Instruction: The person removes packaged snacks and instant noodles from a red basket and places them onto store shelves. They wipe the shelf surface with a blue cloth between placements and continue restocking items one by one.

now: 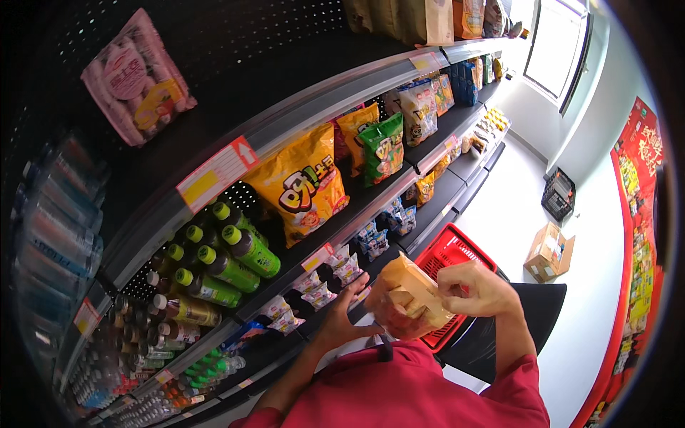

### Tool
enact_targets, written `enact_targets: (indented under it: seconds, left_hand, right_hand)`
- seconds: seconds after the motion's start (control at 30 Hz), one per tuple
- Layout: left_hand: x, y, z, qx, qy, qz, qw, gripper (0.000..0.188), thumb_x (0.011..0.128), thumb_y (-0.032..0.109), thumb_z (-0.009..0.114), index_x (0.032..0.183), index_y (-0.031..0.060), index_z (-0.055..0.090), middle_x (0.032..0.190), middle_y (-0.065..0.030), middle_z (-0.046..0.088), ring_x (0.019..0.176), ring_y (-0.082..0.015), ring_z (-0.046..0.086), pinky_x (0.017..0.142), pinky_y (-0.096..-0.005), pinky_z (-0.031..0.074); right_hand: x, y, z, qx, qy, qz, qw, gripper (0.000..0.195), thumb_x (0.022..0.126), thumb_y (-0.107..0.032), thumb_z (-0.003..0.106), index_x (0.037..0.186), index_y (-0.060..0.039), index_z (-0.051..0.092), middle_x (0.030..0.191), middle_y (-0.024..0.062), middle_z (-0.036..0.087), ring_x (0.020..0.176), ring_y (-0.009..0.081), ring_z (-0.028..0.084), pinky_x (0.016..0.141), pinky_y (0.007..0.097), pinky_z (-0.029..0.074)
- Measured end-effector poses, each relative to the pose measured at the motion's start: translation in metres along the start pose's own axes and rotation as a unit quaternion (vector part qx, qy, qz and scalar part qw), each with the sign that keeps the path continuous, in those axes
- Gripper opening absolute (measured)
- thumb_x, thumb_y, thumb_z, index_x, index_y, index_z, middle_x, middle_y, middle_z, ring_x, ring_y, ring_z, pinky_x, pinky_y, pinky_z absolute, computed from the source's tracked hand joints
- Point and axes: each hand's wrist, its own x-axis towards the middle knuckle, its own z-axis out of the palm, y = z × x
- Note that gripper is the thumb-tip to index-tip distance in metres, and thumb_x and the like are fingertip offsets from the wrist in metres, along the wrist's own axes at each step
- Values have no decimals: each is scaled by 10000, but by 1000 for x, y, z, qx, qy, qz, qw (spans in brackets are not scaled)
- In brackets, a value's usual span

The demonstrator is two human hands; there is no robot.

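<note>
My right hand pinches the edge of a see-through plastic food package with pale pieces inside. On the package's other side is my left hand, thumb and fingers spread; whether it touches the package I cannot tell. Behind the package, a red plastic shopping basket is partly hidden by it and by my right hand. Small snack packets lie on the shelf just beyond my left hand. A large yellow snack bag stands on the shelf above them.
Store shelves run along the left, holding green-labelled drink bottles, a green snack bag and a pink snack bag. A black seat or panel stands by the red basket. On the floor are an open cardboard box and a black basket.
</note>
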Motion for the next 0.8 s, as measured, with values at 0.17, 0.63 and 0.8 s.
enact_targets:
  seconds: [0.17, 0.63, 0.8]
  left_hand:
    - [5, 43, -19, -181, -74, -58, 979, 922, 681, 161, 926, 1442, 19, 426, 1401, -86, 548, 1250, -179, 536, 1035, -358, 462]
    - [-67, 57, -42, -343, 229, -57, 909, 719, 745, 54, 857, 1362, 28, 487, 1273, -81, 620, 1141, -178, 624, 963, -342, 534]
    - [-64, 108, -64, -207, 319, 39, 924, 693, 746, 53, 861, 1337, 17, 501, 1250, -81, 622, 1142, -171, 613, 966, -338, 527]
  right_hand:
    - [38, -29, -19, 42, -59, -87, 994, 180, 732, -107, 615, 686, 8, 484, 642, 49, 455, 599, 141, 457, 561, 301, 391]
    - [72, -7, 34, 319, 40, -35, 946, 1043, 615, -600, 886, 1397, -27, 502, 1070, 58, 619, 888, 138, 626, 769, 276, 527]
    - [75, -40, 59, 195, -20, -96, 976, 962, 601, -338, 965, 1387, -42, 497, 1067, 11, 622, 813, 104, 604, 674, 263, 497]
